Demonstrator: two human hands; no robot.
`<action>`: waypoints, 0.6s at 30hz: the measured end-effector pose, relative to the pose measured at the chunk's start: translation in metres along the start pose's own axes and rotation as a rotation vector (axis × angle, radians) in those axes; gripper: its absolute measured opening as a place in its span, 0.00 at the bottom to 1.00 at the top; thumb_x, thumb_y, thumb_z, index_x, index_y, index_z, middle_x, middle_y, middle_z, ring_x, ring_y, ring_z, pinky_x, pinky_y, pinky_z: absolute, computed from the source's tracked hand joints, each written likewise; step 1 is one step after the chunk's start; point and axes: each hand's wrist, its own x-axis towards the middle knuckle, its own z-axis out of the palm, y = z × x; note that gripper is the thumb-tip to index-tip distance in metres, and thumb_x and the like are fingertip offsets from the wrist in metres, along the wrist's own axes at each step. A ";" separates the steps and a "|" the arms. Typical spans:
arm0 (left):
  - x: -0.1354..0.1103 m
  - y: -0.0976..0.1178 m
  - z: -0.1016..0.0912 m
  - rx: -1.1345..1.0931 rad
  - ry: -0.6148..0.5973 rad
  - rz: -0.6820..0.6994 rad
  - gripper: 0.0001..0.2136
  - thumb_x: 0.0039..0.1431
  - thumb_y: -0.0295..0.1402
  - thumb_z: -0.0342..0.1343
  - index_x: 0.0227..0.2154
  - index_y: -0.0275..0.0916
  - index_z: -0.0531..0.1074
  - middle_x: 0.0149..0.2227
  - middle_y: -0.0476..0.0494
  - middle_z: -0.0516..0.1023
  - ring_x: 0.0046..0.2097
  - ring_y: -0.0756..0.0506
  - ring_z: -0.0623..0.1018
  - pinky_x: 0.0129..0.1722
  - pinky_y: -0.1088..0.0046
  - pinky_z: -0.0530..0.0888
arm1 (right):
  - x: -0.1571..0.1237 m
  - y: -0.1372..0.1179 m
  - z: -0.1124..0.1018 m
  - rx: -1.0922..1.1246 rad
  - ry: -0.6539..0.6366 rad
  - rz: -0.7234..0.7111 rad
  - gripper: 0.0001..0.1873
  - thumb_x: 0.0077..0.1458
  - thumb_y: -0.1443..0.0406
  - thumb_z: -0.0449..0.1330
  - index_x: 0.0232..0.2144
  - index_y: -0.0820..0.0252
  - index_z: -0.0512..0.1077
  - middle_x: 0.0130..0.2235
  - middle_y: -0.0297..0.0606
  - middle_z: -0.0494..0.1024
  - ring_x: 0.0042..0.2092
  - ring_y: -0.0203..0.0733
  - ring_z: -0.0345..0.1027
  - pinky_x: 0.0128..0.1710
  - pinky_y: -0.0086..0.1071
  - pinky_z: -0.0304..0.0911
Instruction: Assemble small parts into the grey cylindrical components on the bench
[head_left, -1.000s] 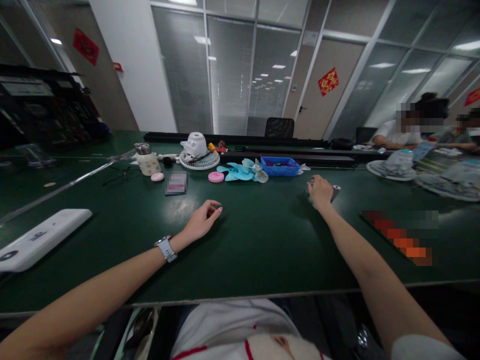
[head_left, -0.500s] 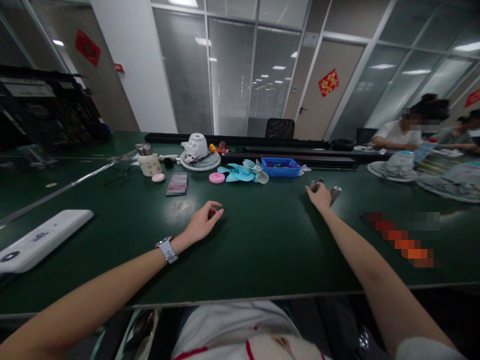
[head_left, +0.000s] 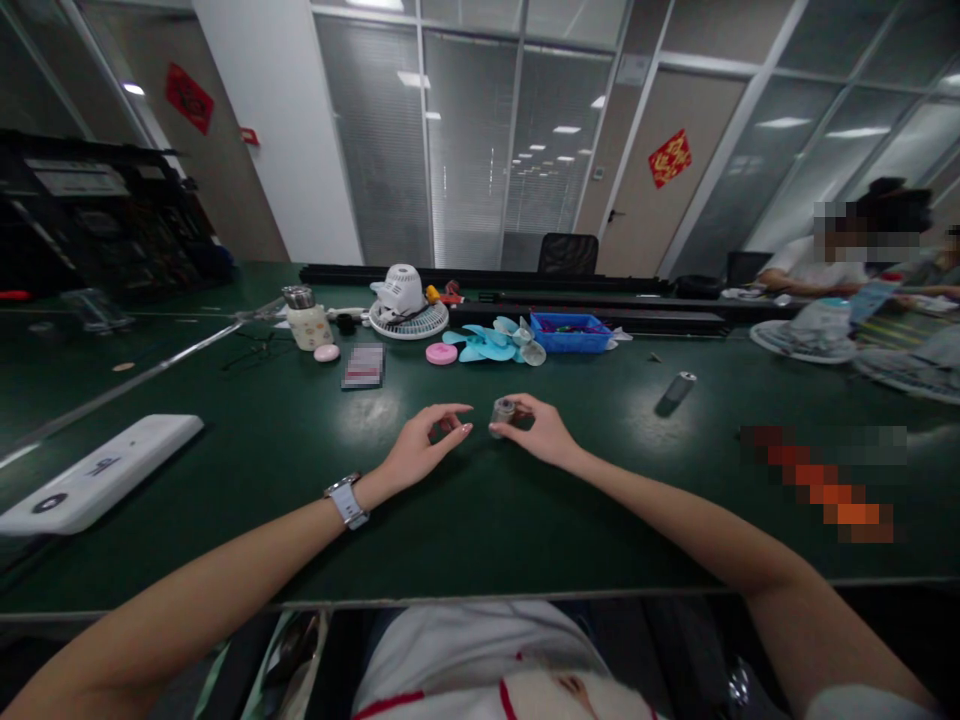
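My right hand (head_left: 541, 432) pinches a small grey cylindrical part (head_left: 502, 411) between thumb and fingertips, just above the green table (head_left: 525, 520) in front of me. My left hand (head_left: 420, 448), with a watch on the wrist, hovers a little left of that part; its thumb and forefinger are curled towards each other with nothing in them. A second grey cylinder (head_left: 679, 386) lies on its side further right on the table.
Behind the hands lie a blue fan blade (head_left: 487, 345), a white fan housing (head_left: 405, 305), a blue tray (head_left: 570, 333), a pink disc (head_left: 441, 353), a mug (head_left: 307, 318). A white flat device (head_left: 90, 475) lies left. Other people sit far right.
My right hand has come back from the far right of the table to the middle, bringing one grey cylinder; the other cylinder stays where it lay. My left hand shifted slightly towards the right hand.
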 end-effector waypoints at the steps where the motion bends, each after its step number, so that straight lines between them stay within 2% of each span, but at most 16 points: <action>1: -0.001 0.003 0.001 -0.006 -0.013 0.018 0.20 0.63 0.47 0.53 0.54 0.44 0.73 0.42 0.44 0.76 0.42 0.45 0.75 0.39 0.69 0.71 | -0.007 -0.011 0.012 0.034 -0.064 -0.020 0.25 0.48 0.55 0.69 0.46 0.59 0.73 0.42 0.40 0.81 0.41 0.42 0.75 0.45 0.39 0.70; 4: -0.004 0.011 0.003 -0.030 -0.057 0.065 0.18 0.63 0.46 0.54 0.51 0.46 0.76 0.45 0.43 0.74 0.46 0.43 0.74 0.42 0.68 0.72 | -0.021 -0.030 0.030 0.047 -0.181 -0.055 0.24 0.48 0.55 0.70 0.46 0.57 0.73 0.39 0.36 0.80 0.40 0.41 0.74 0.42 0.37 0.70; 8: -0.003 0.012 0.006 -0.052 -0.057 0.075 0.15 0.61 0.47 0.56 0.43 0.46 0.81 0.45 0.43 0.73 0.47 0.43 0.74 0.47 0.66 0.72 | -0.026 -0.032 0.033 0.000 -0.184 -0.068 0.24 0.49 0.54 0.69 0.46 0.57 0.72 0.39 0.35 0.79 0.39 0.41 0.74 0.41 0.36 0.69; 13: 0.002 0.012 0.005 -0.058 -0.037 0.002 0.16 0.60 0.48 0.56 0.39 0.44 0.82 0.43 0.42 0.76 0.44 0.43 0.75 0.40 0.67 0.72 | -0.027 -0.032 0.033 0.022 -0.181 -0.075 0.23 0.49 0.54 0.69 0.45 0.56 0.71 0.39 0.35 0.79 0.40 0.42 0.74 0.42 0.37 0.70; 18: 0.008 0.002 -0.007 -0.033 0.037 -0.042 0.16 0.59 0.48 0.57 0.39 0.43 0.82 0.41 0.42 0.80 0.42 0.42 0.76 0.38 0.67 0.71 | -0.028 -0.033 0.032 0.031 -0.188 -0.060 0.24 0.49 0.54 0.69 0.46 0.56 0.71 0.42 0.37 0.79 0.41 0.42 0.75 0.44 0.39 0.70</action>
